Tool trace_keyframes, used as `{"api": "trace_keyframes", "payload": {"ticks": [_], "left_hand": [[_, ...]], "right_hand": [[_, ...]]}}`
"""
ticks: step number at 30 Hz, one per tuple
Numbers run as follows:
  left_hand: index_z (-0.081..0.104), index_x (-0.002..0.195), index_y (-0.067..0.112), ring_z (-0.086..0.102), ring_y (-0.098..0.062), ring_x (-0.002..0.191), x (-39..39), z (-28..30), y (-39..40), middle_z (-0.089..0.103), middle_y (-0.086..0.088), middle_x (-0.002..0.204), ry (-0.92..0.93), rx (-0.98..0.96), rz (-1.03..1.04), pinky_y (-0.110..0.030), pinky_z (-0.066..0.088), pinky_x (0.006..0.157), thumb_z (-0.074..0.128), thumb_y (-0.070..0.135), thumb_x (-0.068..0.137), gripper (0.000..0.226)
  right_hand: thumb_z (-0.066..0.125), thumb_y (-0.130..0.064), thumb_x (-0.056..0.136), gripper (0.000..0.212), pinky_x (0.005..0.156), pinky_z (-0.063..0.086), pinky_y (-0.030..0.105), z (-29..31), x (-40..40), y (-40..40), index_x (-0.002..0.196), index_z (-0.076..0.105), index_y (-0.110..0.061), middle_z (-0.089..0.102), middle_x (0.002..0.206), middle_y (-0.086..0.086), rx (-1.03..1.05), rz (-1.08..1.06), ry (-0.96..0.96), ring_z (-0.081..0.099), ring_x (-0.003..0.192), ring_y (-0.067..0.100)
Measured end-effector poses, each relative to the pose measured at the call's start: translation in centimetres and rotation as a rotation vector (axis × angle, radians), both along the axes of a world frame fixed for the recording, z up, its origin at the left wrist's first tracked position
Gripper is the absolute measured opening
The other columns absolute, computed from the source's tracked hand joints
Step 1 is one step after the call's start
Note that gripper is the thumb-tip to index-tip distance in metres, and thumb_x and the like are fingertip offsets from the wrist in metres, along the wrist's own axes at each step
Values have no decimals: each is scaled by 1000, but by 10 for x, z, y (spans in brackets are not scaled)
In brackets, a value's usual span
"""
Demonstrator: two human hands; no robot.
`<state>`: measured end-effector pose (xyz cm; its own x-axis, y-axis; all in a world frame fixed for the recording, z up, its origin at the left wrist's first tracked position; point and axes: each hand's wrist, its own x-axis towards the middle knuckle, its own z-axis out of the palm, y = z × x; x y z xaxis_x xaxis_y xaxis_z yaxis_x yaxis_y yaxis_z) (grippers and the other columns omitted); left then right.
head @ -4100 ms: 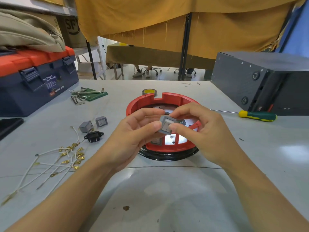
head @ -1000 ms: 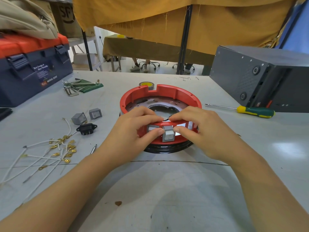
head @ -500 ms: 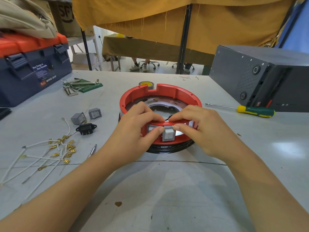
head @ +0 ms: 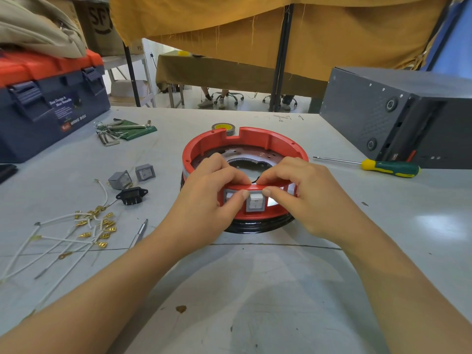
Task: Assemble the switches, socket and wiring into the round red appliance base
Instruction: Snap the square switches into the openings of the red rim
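The round red appliance base (head: 245, 139) stands on a black ring at mid-table. A grey rocker switch (head: 255, 203) sits in an opening of its near wall, beside a second fitted switch (head: 228, 196) half hidden by my thumb. My left hand (head: 207, 198) and my right hand (head: 304, 192) curl their fingers over the rim, and both thumbs pinch the grey switch at its top corners. Two loose grey switches (head: 120, 179) (head: 145, 172), a black socket (head: 132, 195) and white wires with brass terminals (head: 84, 231) lie to the left.
A green-and-yellow screwdriver (head: 388, 167) lies right of the base, before a grey metal box (head: 398, 118). A thin metal tool (head: 139, 233) lies near the wires. A tape roll (head: 222, 127), hex keys (head: 120, 129) and a blue toolbox (head: 51, 108) sit at the back left.
Four seconds ago both hands held the grey switch above the base. It now sits in the near wall opening, with my thumbs pressing on it; the hands have hardly shifted in the last second.
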<state>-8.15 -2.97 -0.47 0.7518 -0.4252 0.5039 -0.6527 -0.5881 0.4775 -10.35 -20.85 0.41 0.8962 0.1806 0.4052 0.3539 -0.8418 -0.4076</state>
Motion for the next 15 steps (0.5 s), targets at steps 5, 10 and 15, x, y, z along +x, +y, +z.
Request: {"api": "trace_keyframes", "payload": {"ticks": [5, 10, 15], "left_hand": [[67, 104, 19, 47, -1, 86, 2, -1, 1, 44, 17, 87, 15, -19, -3, -1, 34, 70, 62, 20, 87, 17], [63, 112, 23, 46, -2, 103, 5, -4, 13, 49, 11, 105, 32, 14, -104, -11, 38, 84, 65, 23, 85, 27], [57, 118, 31, 41, -9, 106, 8, -9, 18, 46, 10, 112, -46, 160, -43, -28, 37, 93, 74, 39, 74, 47]], "right_hand": [[60, -27, 89, 14, 72, 33, -5, -1, 2, -1, 101, 67, -30, 51, 88, -27, 27, 5, 16, 47, 91, -13], [61, -28, 87, 24, 74, 35, 0, -1, -3, -6, 108, 58, -38, 46, 94, -36, 2, 57, 75, 44, 99, -14], [73, -35, 78, 37, 74, 33, 5, -5, -1, -4, 109, 54, -33, 48, 100, -22, -102, 15, 74, 44, 95, 0]]}}
